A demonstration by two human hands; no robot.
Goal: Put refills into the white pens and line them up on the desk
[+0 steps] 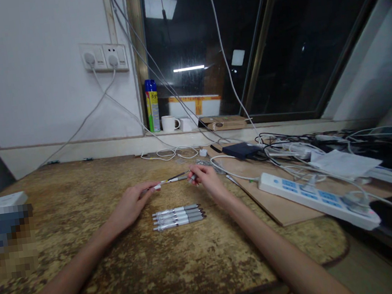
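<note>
My left hand (129,204) is closed around the left end of a white and grey pen (175,179), held just above the worn wooden table (101,282). From its fingers the pen points right, toward my right hand (206,179). The right fingers are pinched together at a thin dark pen part (178,175), which runs alongside the pen's barrel. Small details between the fingertips are blurred. Nearer to me, several white and grey pens (179,216) lie side by side in a row, dark ends to the right.
At the right, a white power strip (318,198) lies across a brown board (278,208), with tangled cables (289,150) and a black box (241,151) behind. The windowsill holds a spray can (153,105), a white mug (169,123) and a cardboard box (227,122).
</note>
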